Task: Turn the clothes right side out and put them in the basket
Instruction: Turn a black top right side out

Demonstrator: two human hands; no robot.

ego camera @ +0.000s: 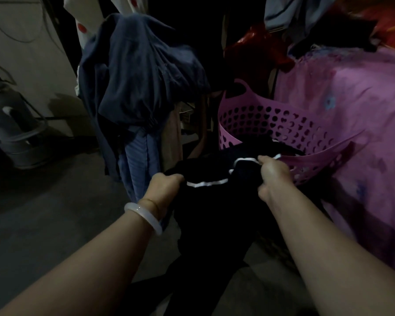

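Fig.: dim room, seen from the person's head, looking down at both forearms. Landmark = the pink basket (255, 124), a plastic tub w/ heart-shaped holes, tilted so its mouth faces the person.

Black garment (212, 215): stretched between both hands just in front of the basket's near rim; its upper part reaches the rim, and dark cloth lies inside the basket too, tho whether that is the same piece cannot be told. A white trim (205, 184) runs along the garment's top edge betw. the two hands. The rest hangs down toward the floor (43, 224), well below the basket.

Left hand (167, 185): in front of the basket & to its left; fingers curled round the garment's top edge, gripping it. A pale bangle (141, 216) and a thin gold bracelet (149, 202) sit on that wrist.

Right hand (274, 174): right at the basket's near rim; fingers curled, pinching the garment's edge by the white trim.

Surroundings: left of the basket, a heap of dark blue clothes (137, 87) draped over something upright, w/ lighter blue cloth hanging beneath. Right of the basket and touching it, a pink cover (351, 110) over a bulky shape. Behind the basket, red material (255, 46), too blurred to identify. Far left of the basket, a grey metal cylinder (7, 124) on the floor by the wall.
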